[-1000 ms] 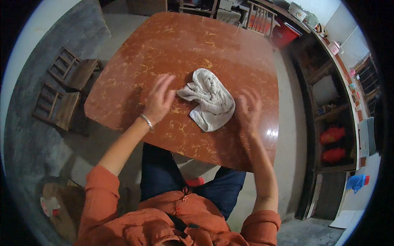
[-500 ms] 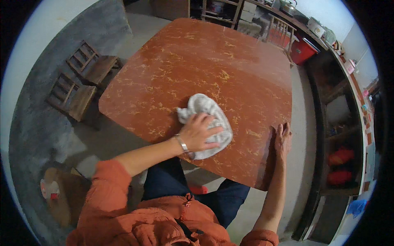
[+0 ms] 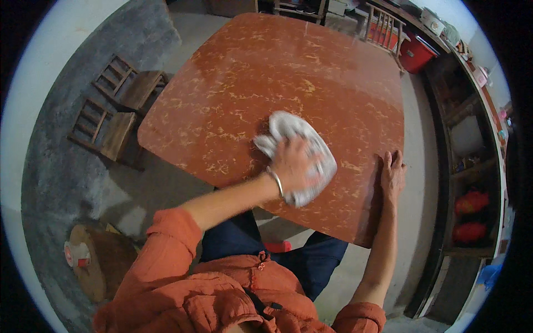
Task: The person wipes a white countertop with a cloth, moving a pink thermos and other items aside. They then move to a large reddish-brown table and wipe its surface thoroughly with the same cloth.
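Note:
Near the middle of the front half of a reddish-brown, marbled table, a crumpled white-grey cloth lies flat on the surface. My left hand, with a silver bracelet at the wrist, presses down on the cloth from above. Its fingers are spread and a little smeared by motion, and no part of the cloth shows pinched between them. At the table's right edge, my right hand rests with its fingers stretched forward along the top, holding no loose thing.
Two wooden chairs stand left of the table. A round wooden block is on the floor at lower left. Another chair and a red bucket are beyond the far right corner. A dark shelf cabinet runs along the right.
My left hand and the cloth under it have slid forward and to the right over the table. My right hand stays at the table's edge. The whole view has shifted slightly.

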### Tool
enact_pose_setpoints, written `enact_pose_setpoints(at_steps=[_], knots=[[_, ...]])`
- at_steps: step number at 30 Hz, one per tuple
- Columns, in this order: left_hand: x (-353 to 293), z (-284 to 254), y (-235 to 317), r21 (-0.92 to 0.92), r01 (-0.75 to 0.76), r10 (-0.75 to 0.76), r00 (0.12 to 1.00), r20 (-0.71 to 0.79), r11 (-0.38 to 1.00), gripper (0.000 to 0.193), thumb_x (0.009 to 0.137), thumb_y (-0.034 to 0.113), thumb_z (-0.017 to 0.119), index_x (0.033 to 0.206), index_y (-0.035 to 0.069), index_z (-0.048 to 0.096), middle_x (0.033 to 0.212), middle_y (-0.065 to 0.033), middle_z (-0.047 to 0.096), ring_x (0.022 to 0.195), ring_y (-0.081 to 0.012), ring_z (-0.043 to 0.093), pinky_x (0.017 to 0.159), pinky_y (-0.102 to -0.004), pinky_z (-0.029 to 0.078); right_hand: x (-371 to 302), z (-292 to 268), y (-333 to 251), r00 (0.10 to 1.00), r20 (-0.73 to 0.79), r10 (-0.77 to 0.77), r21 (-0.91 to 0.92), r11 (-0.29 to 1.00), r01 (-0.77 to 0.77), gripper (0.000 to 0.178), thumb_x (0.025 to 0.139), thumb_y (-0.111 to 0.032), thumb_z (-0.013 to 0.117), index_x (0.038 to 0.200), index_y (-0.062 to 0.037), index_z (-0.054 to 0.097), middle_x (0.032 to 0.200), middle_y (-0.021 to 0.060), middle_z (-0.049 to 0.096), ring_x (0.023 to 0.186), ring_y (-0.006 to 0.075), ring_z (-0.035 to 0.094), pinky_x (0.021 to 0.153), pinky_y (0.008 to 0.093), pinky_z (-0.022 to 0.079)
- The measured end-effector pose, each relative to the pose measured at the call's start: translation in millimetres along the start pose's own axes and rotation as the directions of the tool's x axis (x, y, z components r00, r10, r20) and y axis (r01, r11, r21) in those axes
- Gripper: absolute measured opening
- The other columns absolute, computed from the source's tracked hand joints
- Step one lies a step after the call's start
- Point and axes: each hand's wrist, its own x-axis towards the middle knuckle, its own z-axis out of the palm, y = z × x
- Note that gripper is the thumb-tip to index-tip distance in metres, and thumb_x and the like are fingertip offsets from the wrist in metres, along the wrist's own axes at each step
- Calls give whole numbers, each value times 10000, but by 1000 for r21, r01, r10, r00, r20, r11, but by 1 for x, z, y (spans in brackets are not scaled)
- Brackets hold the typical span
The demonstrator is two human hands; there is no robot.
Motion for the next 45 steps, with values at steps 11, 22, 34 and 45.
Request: enact_pose_setpoints(at_steps=[11, 22, 34, 45], knots=[[-153, -104, -184, 139, 254, -252, 967, -30, 957, 451, 750, 405, 677, 1148, 203, 620, 1139, -142, 534, 1058, -351, 487, 911, -478, 397, 3, 6, 13, 1000, -5, -21, 24, 1000, 21, 663, 919, -625, 344, 1435, -210, 325, 1271, 229, 464, 1110, 412, 531, 895, 511, 438], [-118, -83, -100, 158, 180, -180, 984, -10, 971, 455, 718, 376, 688, 1136, 203, 637, 1147, -135, 518, 1098, -342, 474, 939, -462, 382, 1, 8, 12, 1000, -7, 0, 55, 999, 0, 629, 924, -587, 386, 1426, -209, 365, 1276, 249, 471, 1150, 420, 502, 936, 490, 415], [-95, -99, -300, 325, 776, -786, 603, -134, 540, 529, 832, 509, 556, 1306, 279, 518, 1426, -146, 377, 1292, -384, 343, 1059, -497, 292, 4, 9, 18, 1000, -21, 10, -43, 999, -11, 633, 918, -601, 371, 1419, -214, 371, 1275, 238, 473, 1122, 415, 528, 910, 492, 434], [-91, -88, -170, -28, 0, 2, 997, 71, 1000, 469, 746, 359, 685, 1184, 204, 620, 1279, -169, 491, 1228, -362, 421, 1036, -488, 337, 4, 5, 21, 1000, -20, -9, -29, 1000, 8, 617, 928, -582, 372, 1426, -218, 369, 1262, 240, 472, 1111, 409, 534, 897, 489, 440]])
